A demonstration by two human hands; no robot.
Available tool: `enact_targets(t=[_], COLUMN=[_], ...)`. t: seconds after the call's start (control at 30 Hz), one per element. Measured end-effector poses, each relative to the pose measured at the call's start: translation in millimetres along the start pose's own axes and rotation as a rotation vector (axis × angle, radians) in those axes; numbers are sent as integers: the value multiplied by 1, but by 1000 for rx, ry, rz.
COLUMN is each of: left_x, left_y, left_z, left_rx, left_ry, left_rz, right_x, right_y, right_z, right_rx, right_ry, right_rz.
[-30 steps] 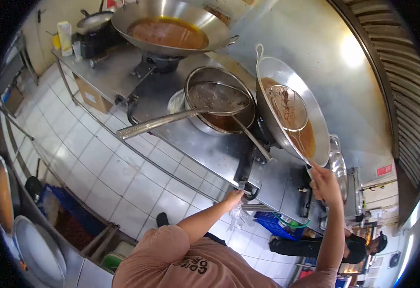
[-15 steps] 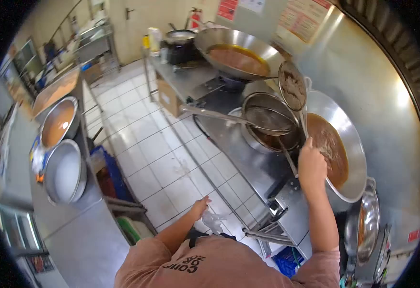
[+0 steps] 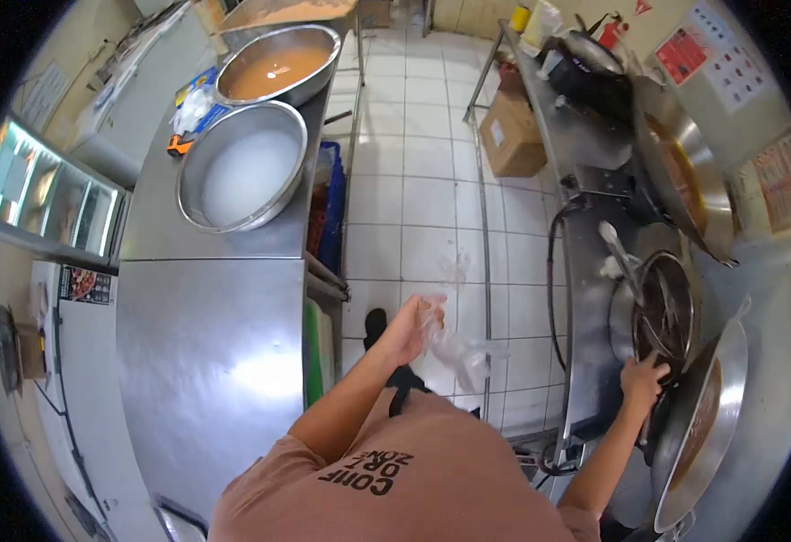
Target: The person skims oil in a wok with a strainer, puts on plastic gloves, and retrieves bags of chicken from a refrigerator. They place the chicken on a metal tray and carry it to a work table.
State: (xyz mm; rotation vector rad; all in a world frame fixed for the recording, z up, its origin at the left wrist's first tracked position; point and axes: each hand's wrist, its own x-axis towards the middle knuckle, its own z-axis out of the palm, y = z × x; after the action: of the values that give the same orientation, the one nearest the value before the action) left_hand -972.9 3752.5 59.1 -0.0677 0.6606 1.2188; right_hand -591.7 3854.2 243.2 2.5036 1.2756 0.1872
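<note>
My left hand (image 3: 411, 327) is closed on a crumpled, clear plastic glove or bag (image 3: 460, 354), which hangs over the floor. On the right, my right hand (image 3: 644, 381) is at the near rim of a pot (image 3: 624, 316), fingers apart. A round strainer (image 3: 666, 294) rests in this pot, and a long metal handle (image 3: 619, 248) sticks out towards the far side. What lies under my right palm is partly hidden. Beside the hand stands a big wok (image 3: 734, 361) of brown oil.
Another oil wok (image 3: 680, 172) stands farther along the right counter. The left steel table (image 3: 215, 361) carries a bowl of whitish liquid (image 3: 242, 172), a bowl of orange liquid (image 3: 278, 68) and an orange-handled tool (image 3: 179, 144). A cardboard box (image 3: 513, 135) sits below the right counter.
My view has swung left. My right hand has come down from holding a skimmer over the wok to the pot's rim, fingers loosened. My left hand still holds the clear plastic.
</note>
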Motion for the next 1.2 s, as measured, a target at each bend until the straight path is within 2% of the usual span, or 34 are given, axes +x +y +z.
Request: enact_targets(t=[0.03,0.07,0.1,0.13,0.17,0.2,0.3,0.37,0.43,0.5,0.53,0.6,0.7,0.8,0.83,0.93,0.97,1.07,1.1,1.17,1.2], left_x=[-1,-3,-2,3,10,16,39,62,99,139,160,205,282,305,312,375,395,438,466,502,519], left_y=[27,55,86,117,150,179,255,285,304,326,345,369,392,430,446,495,515,582,601,644,670], left_z=[9,24,37,48,62,78,153,202,240,266,275,279,276,303,313,298,298,319,319,321,320], left_rx=[49,90,153,294,446,606,851,925,1056,1239,1265,1285,1202,1245,1291,1617,1617,1539,1510,1547,1569], left_ry=[0,7,1,17,24,21,-72,-225,-352,-394,-384,-337,-468,-442,-374,-422,-356,-322,-325,-262,-234], left_rz=[69,133,220,276,334,386,511,522,598,781,771,705,585,587,456,831,762,690,615,719,771], right_x=[-24,-32,-35,-31,-61,-75,-75,-78,-48,-1,23,64,130,173,186,214,221,249,265,300,307], right_y=[-8,-4,-8,-9,-43,-67,-150,-242,-307,-345,-365,-387,-429,-490,-510,-582,-608,-695,-726,-793,-821], right_z=[-24,-38,-51,-63,-113,-147,-220,-264,-255,-239,-236,-250,-254,-266,-276,-300,-314,-349,-352,-361,-375], right_rx=[-139,-18,139,515,889,1060,1279,1288,1146,1225,1238,1196,1225,1346,1250,1042,950,850,871,914,903], right_ry=[137,236,341,521,321,259,115,17,-159,-427,-590,-471,-418,-465,-492,-490,-438,-313,-212,-7,-46], right_rz=[-35,-127,-218,-506,-509,-586,-999,-1177,-1269,-1123,-1080,-1027,-1093,-1050,-1042,-1144,-1172,-1245,-1300,-1407,-1365])
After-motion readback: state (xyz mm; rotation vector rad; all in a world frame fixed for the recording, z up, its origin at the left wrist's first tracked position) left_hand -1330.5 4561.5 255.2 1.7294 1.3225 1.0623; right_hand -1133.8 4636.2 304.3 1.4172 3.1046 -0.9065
